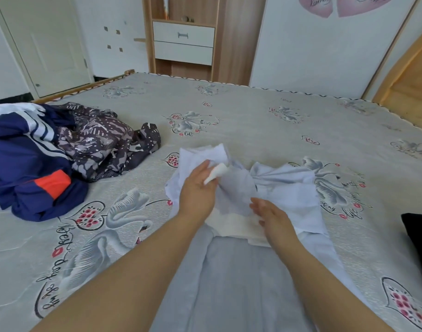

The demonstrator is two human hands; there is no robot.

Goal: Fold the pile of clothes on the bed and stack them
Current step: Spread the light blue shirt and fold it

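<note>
Two bare hands are working over a pale blue-white garment [286,197] that is lying crumpled on the bed [253,121], right in front of the person. The left hand [198,185] is lying on the cloth with its fingers curling around a small white fold; how tightly it is pinching is hard to make out, since the fingertips are sinking into the fabric. The right hand [272,216] is resting near the waistband with fingers loose, gripping nothing that is showing. The garment's near end is running out of the bottom of the view, so its full shape is staying hidden. To the left, well apart, a pile [61,152] is sitting: two pieces are countable, a navy jacket [20,159] and a patterned one [102,144]. Something black [420,231] is being cut off at the right edge
</note>
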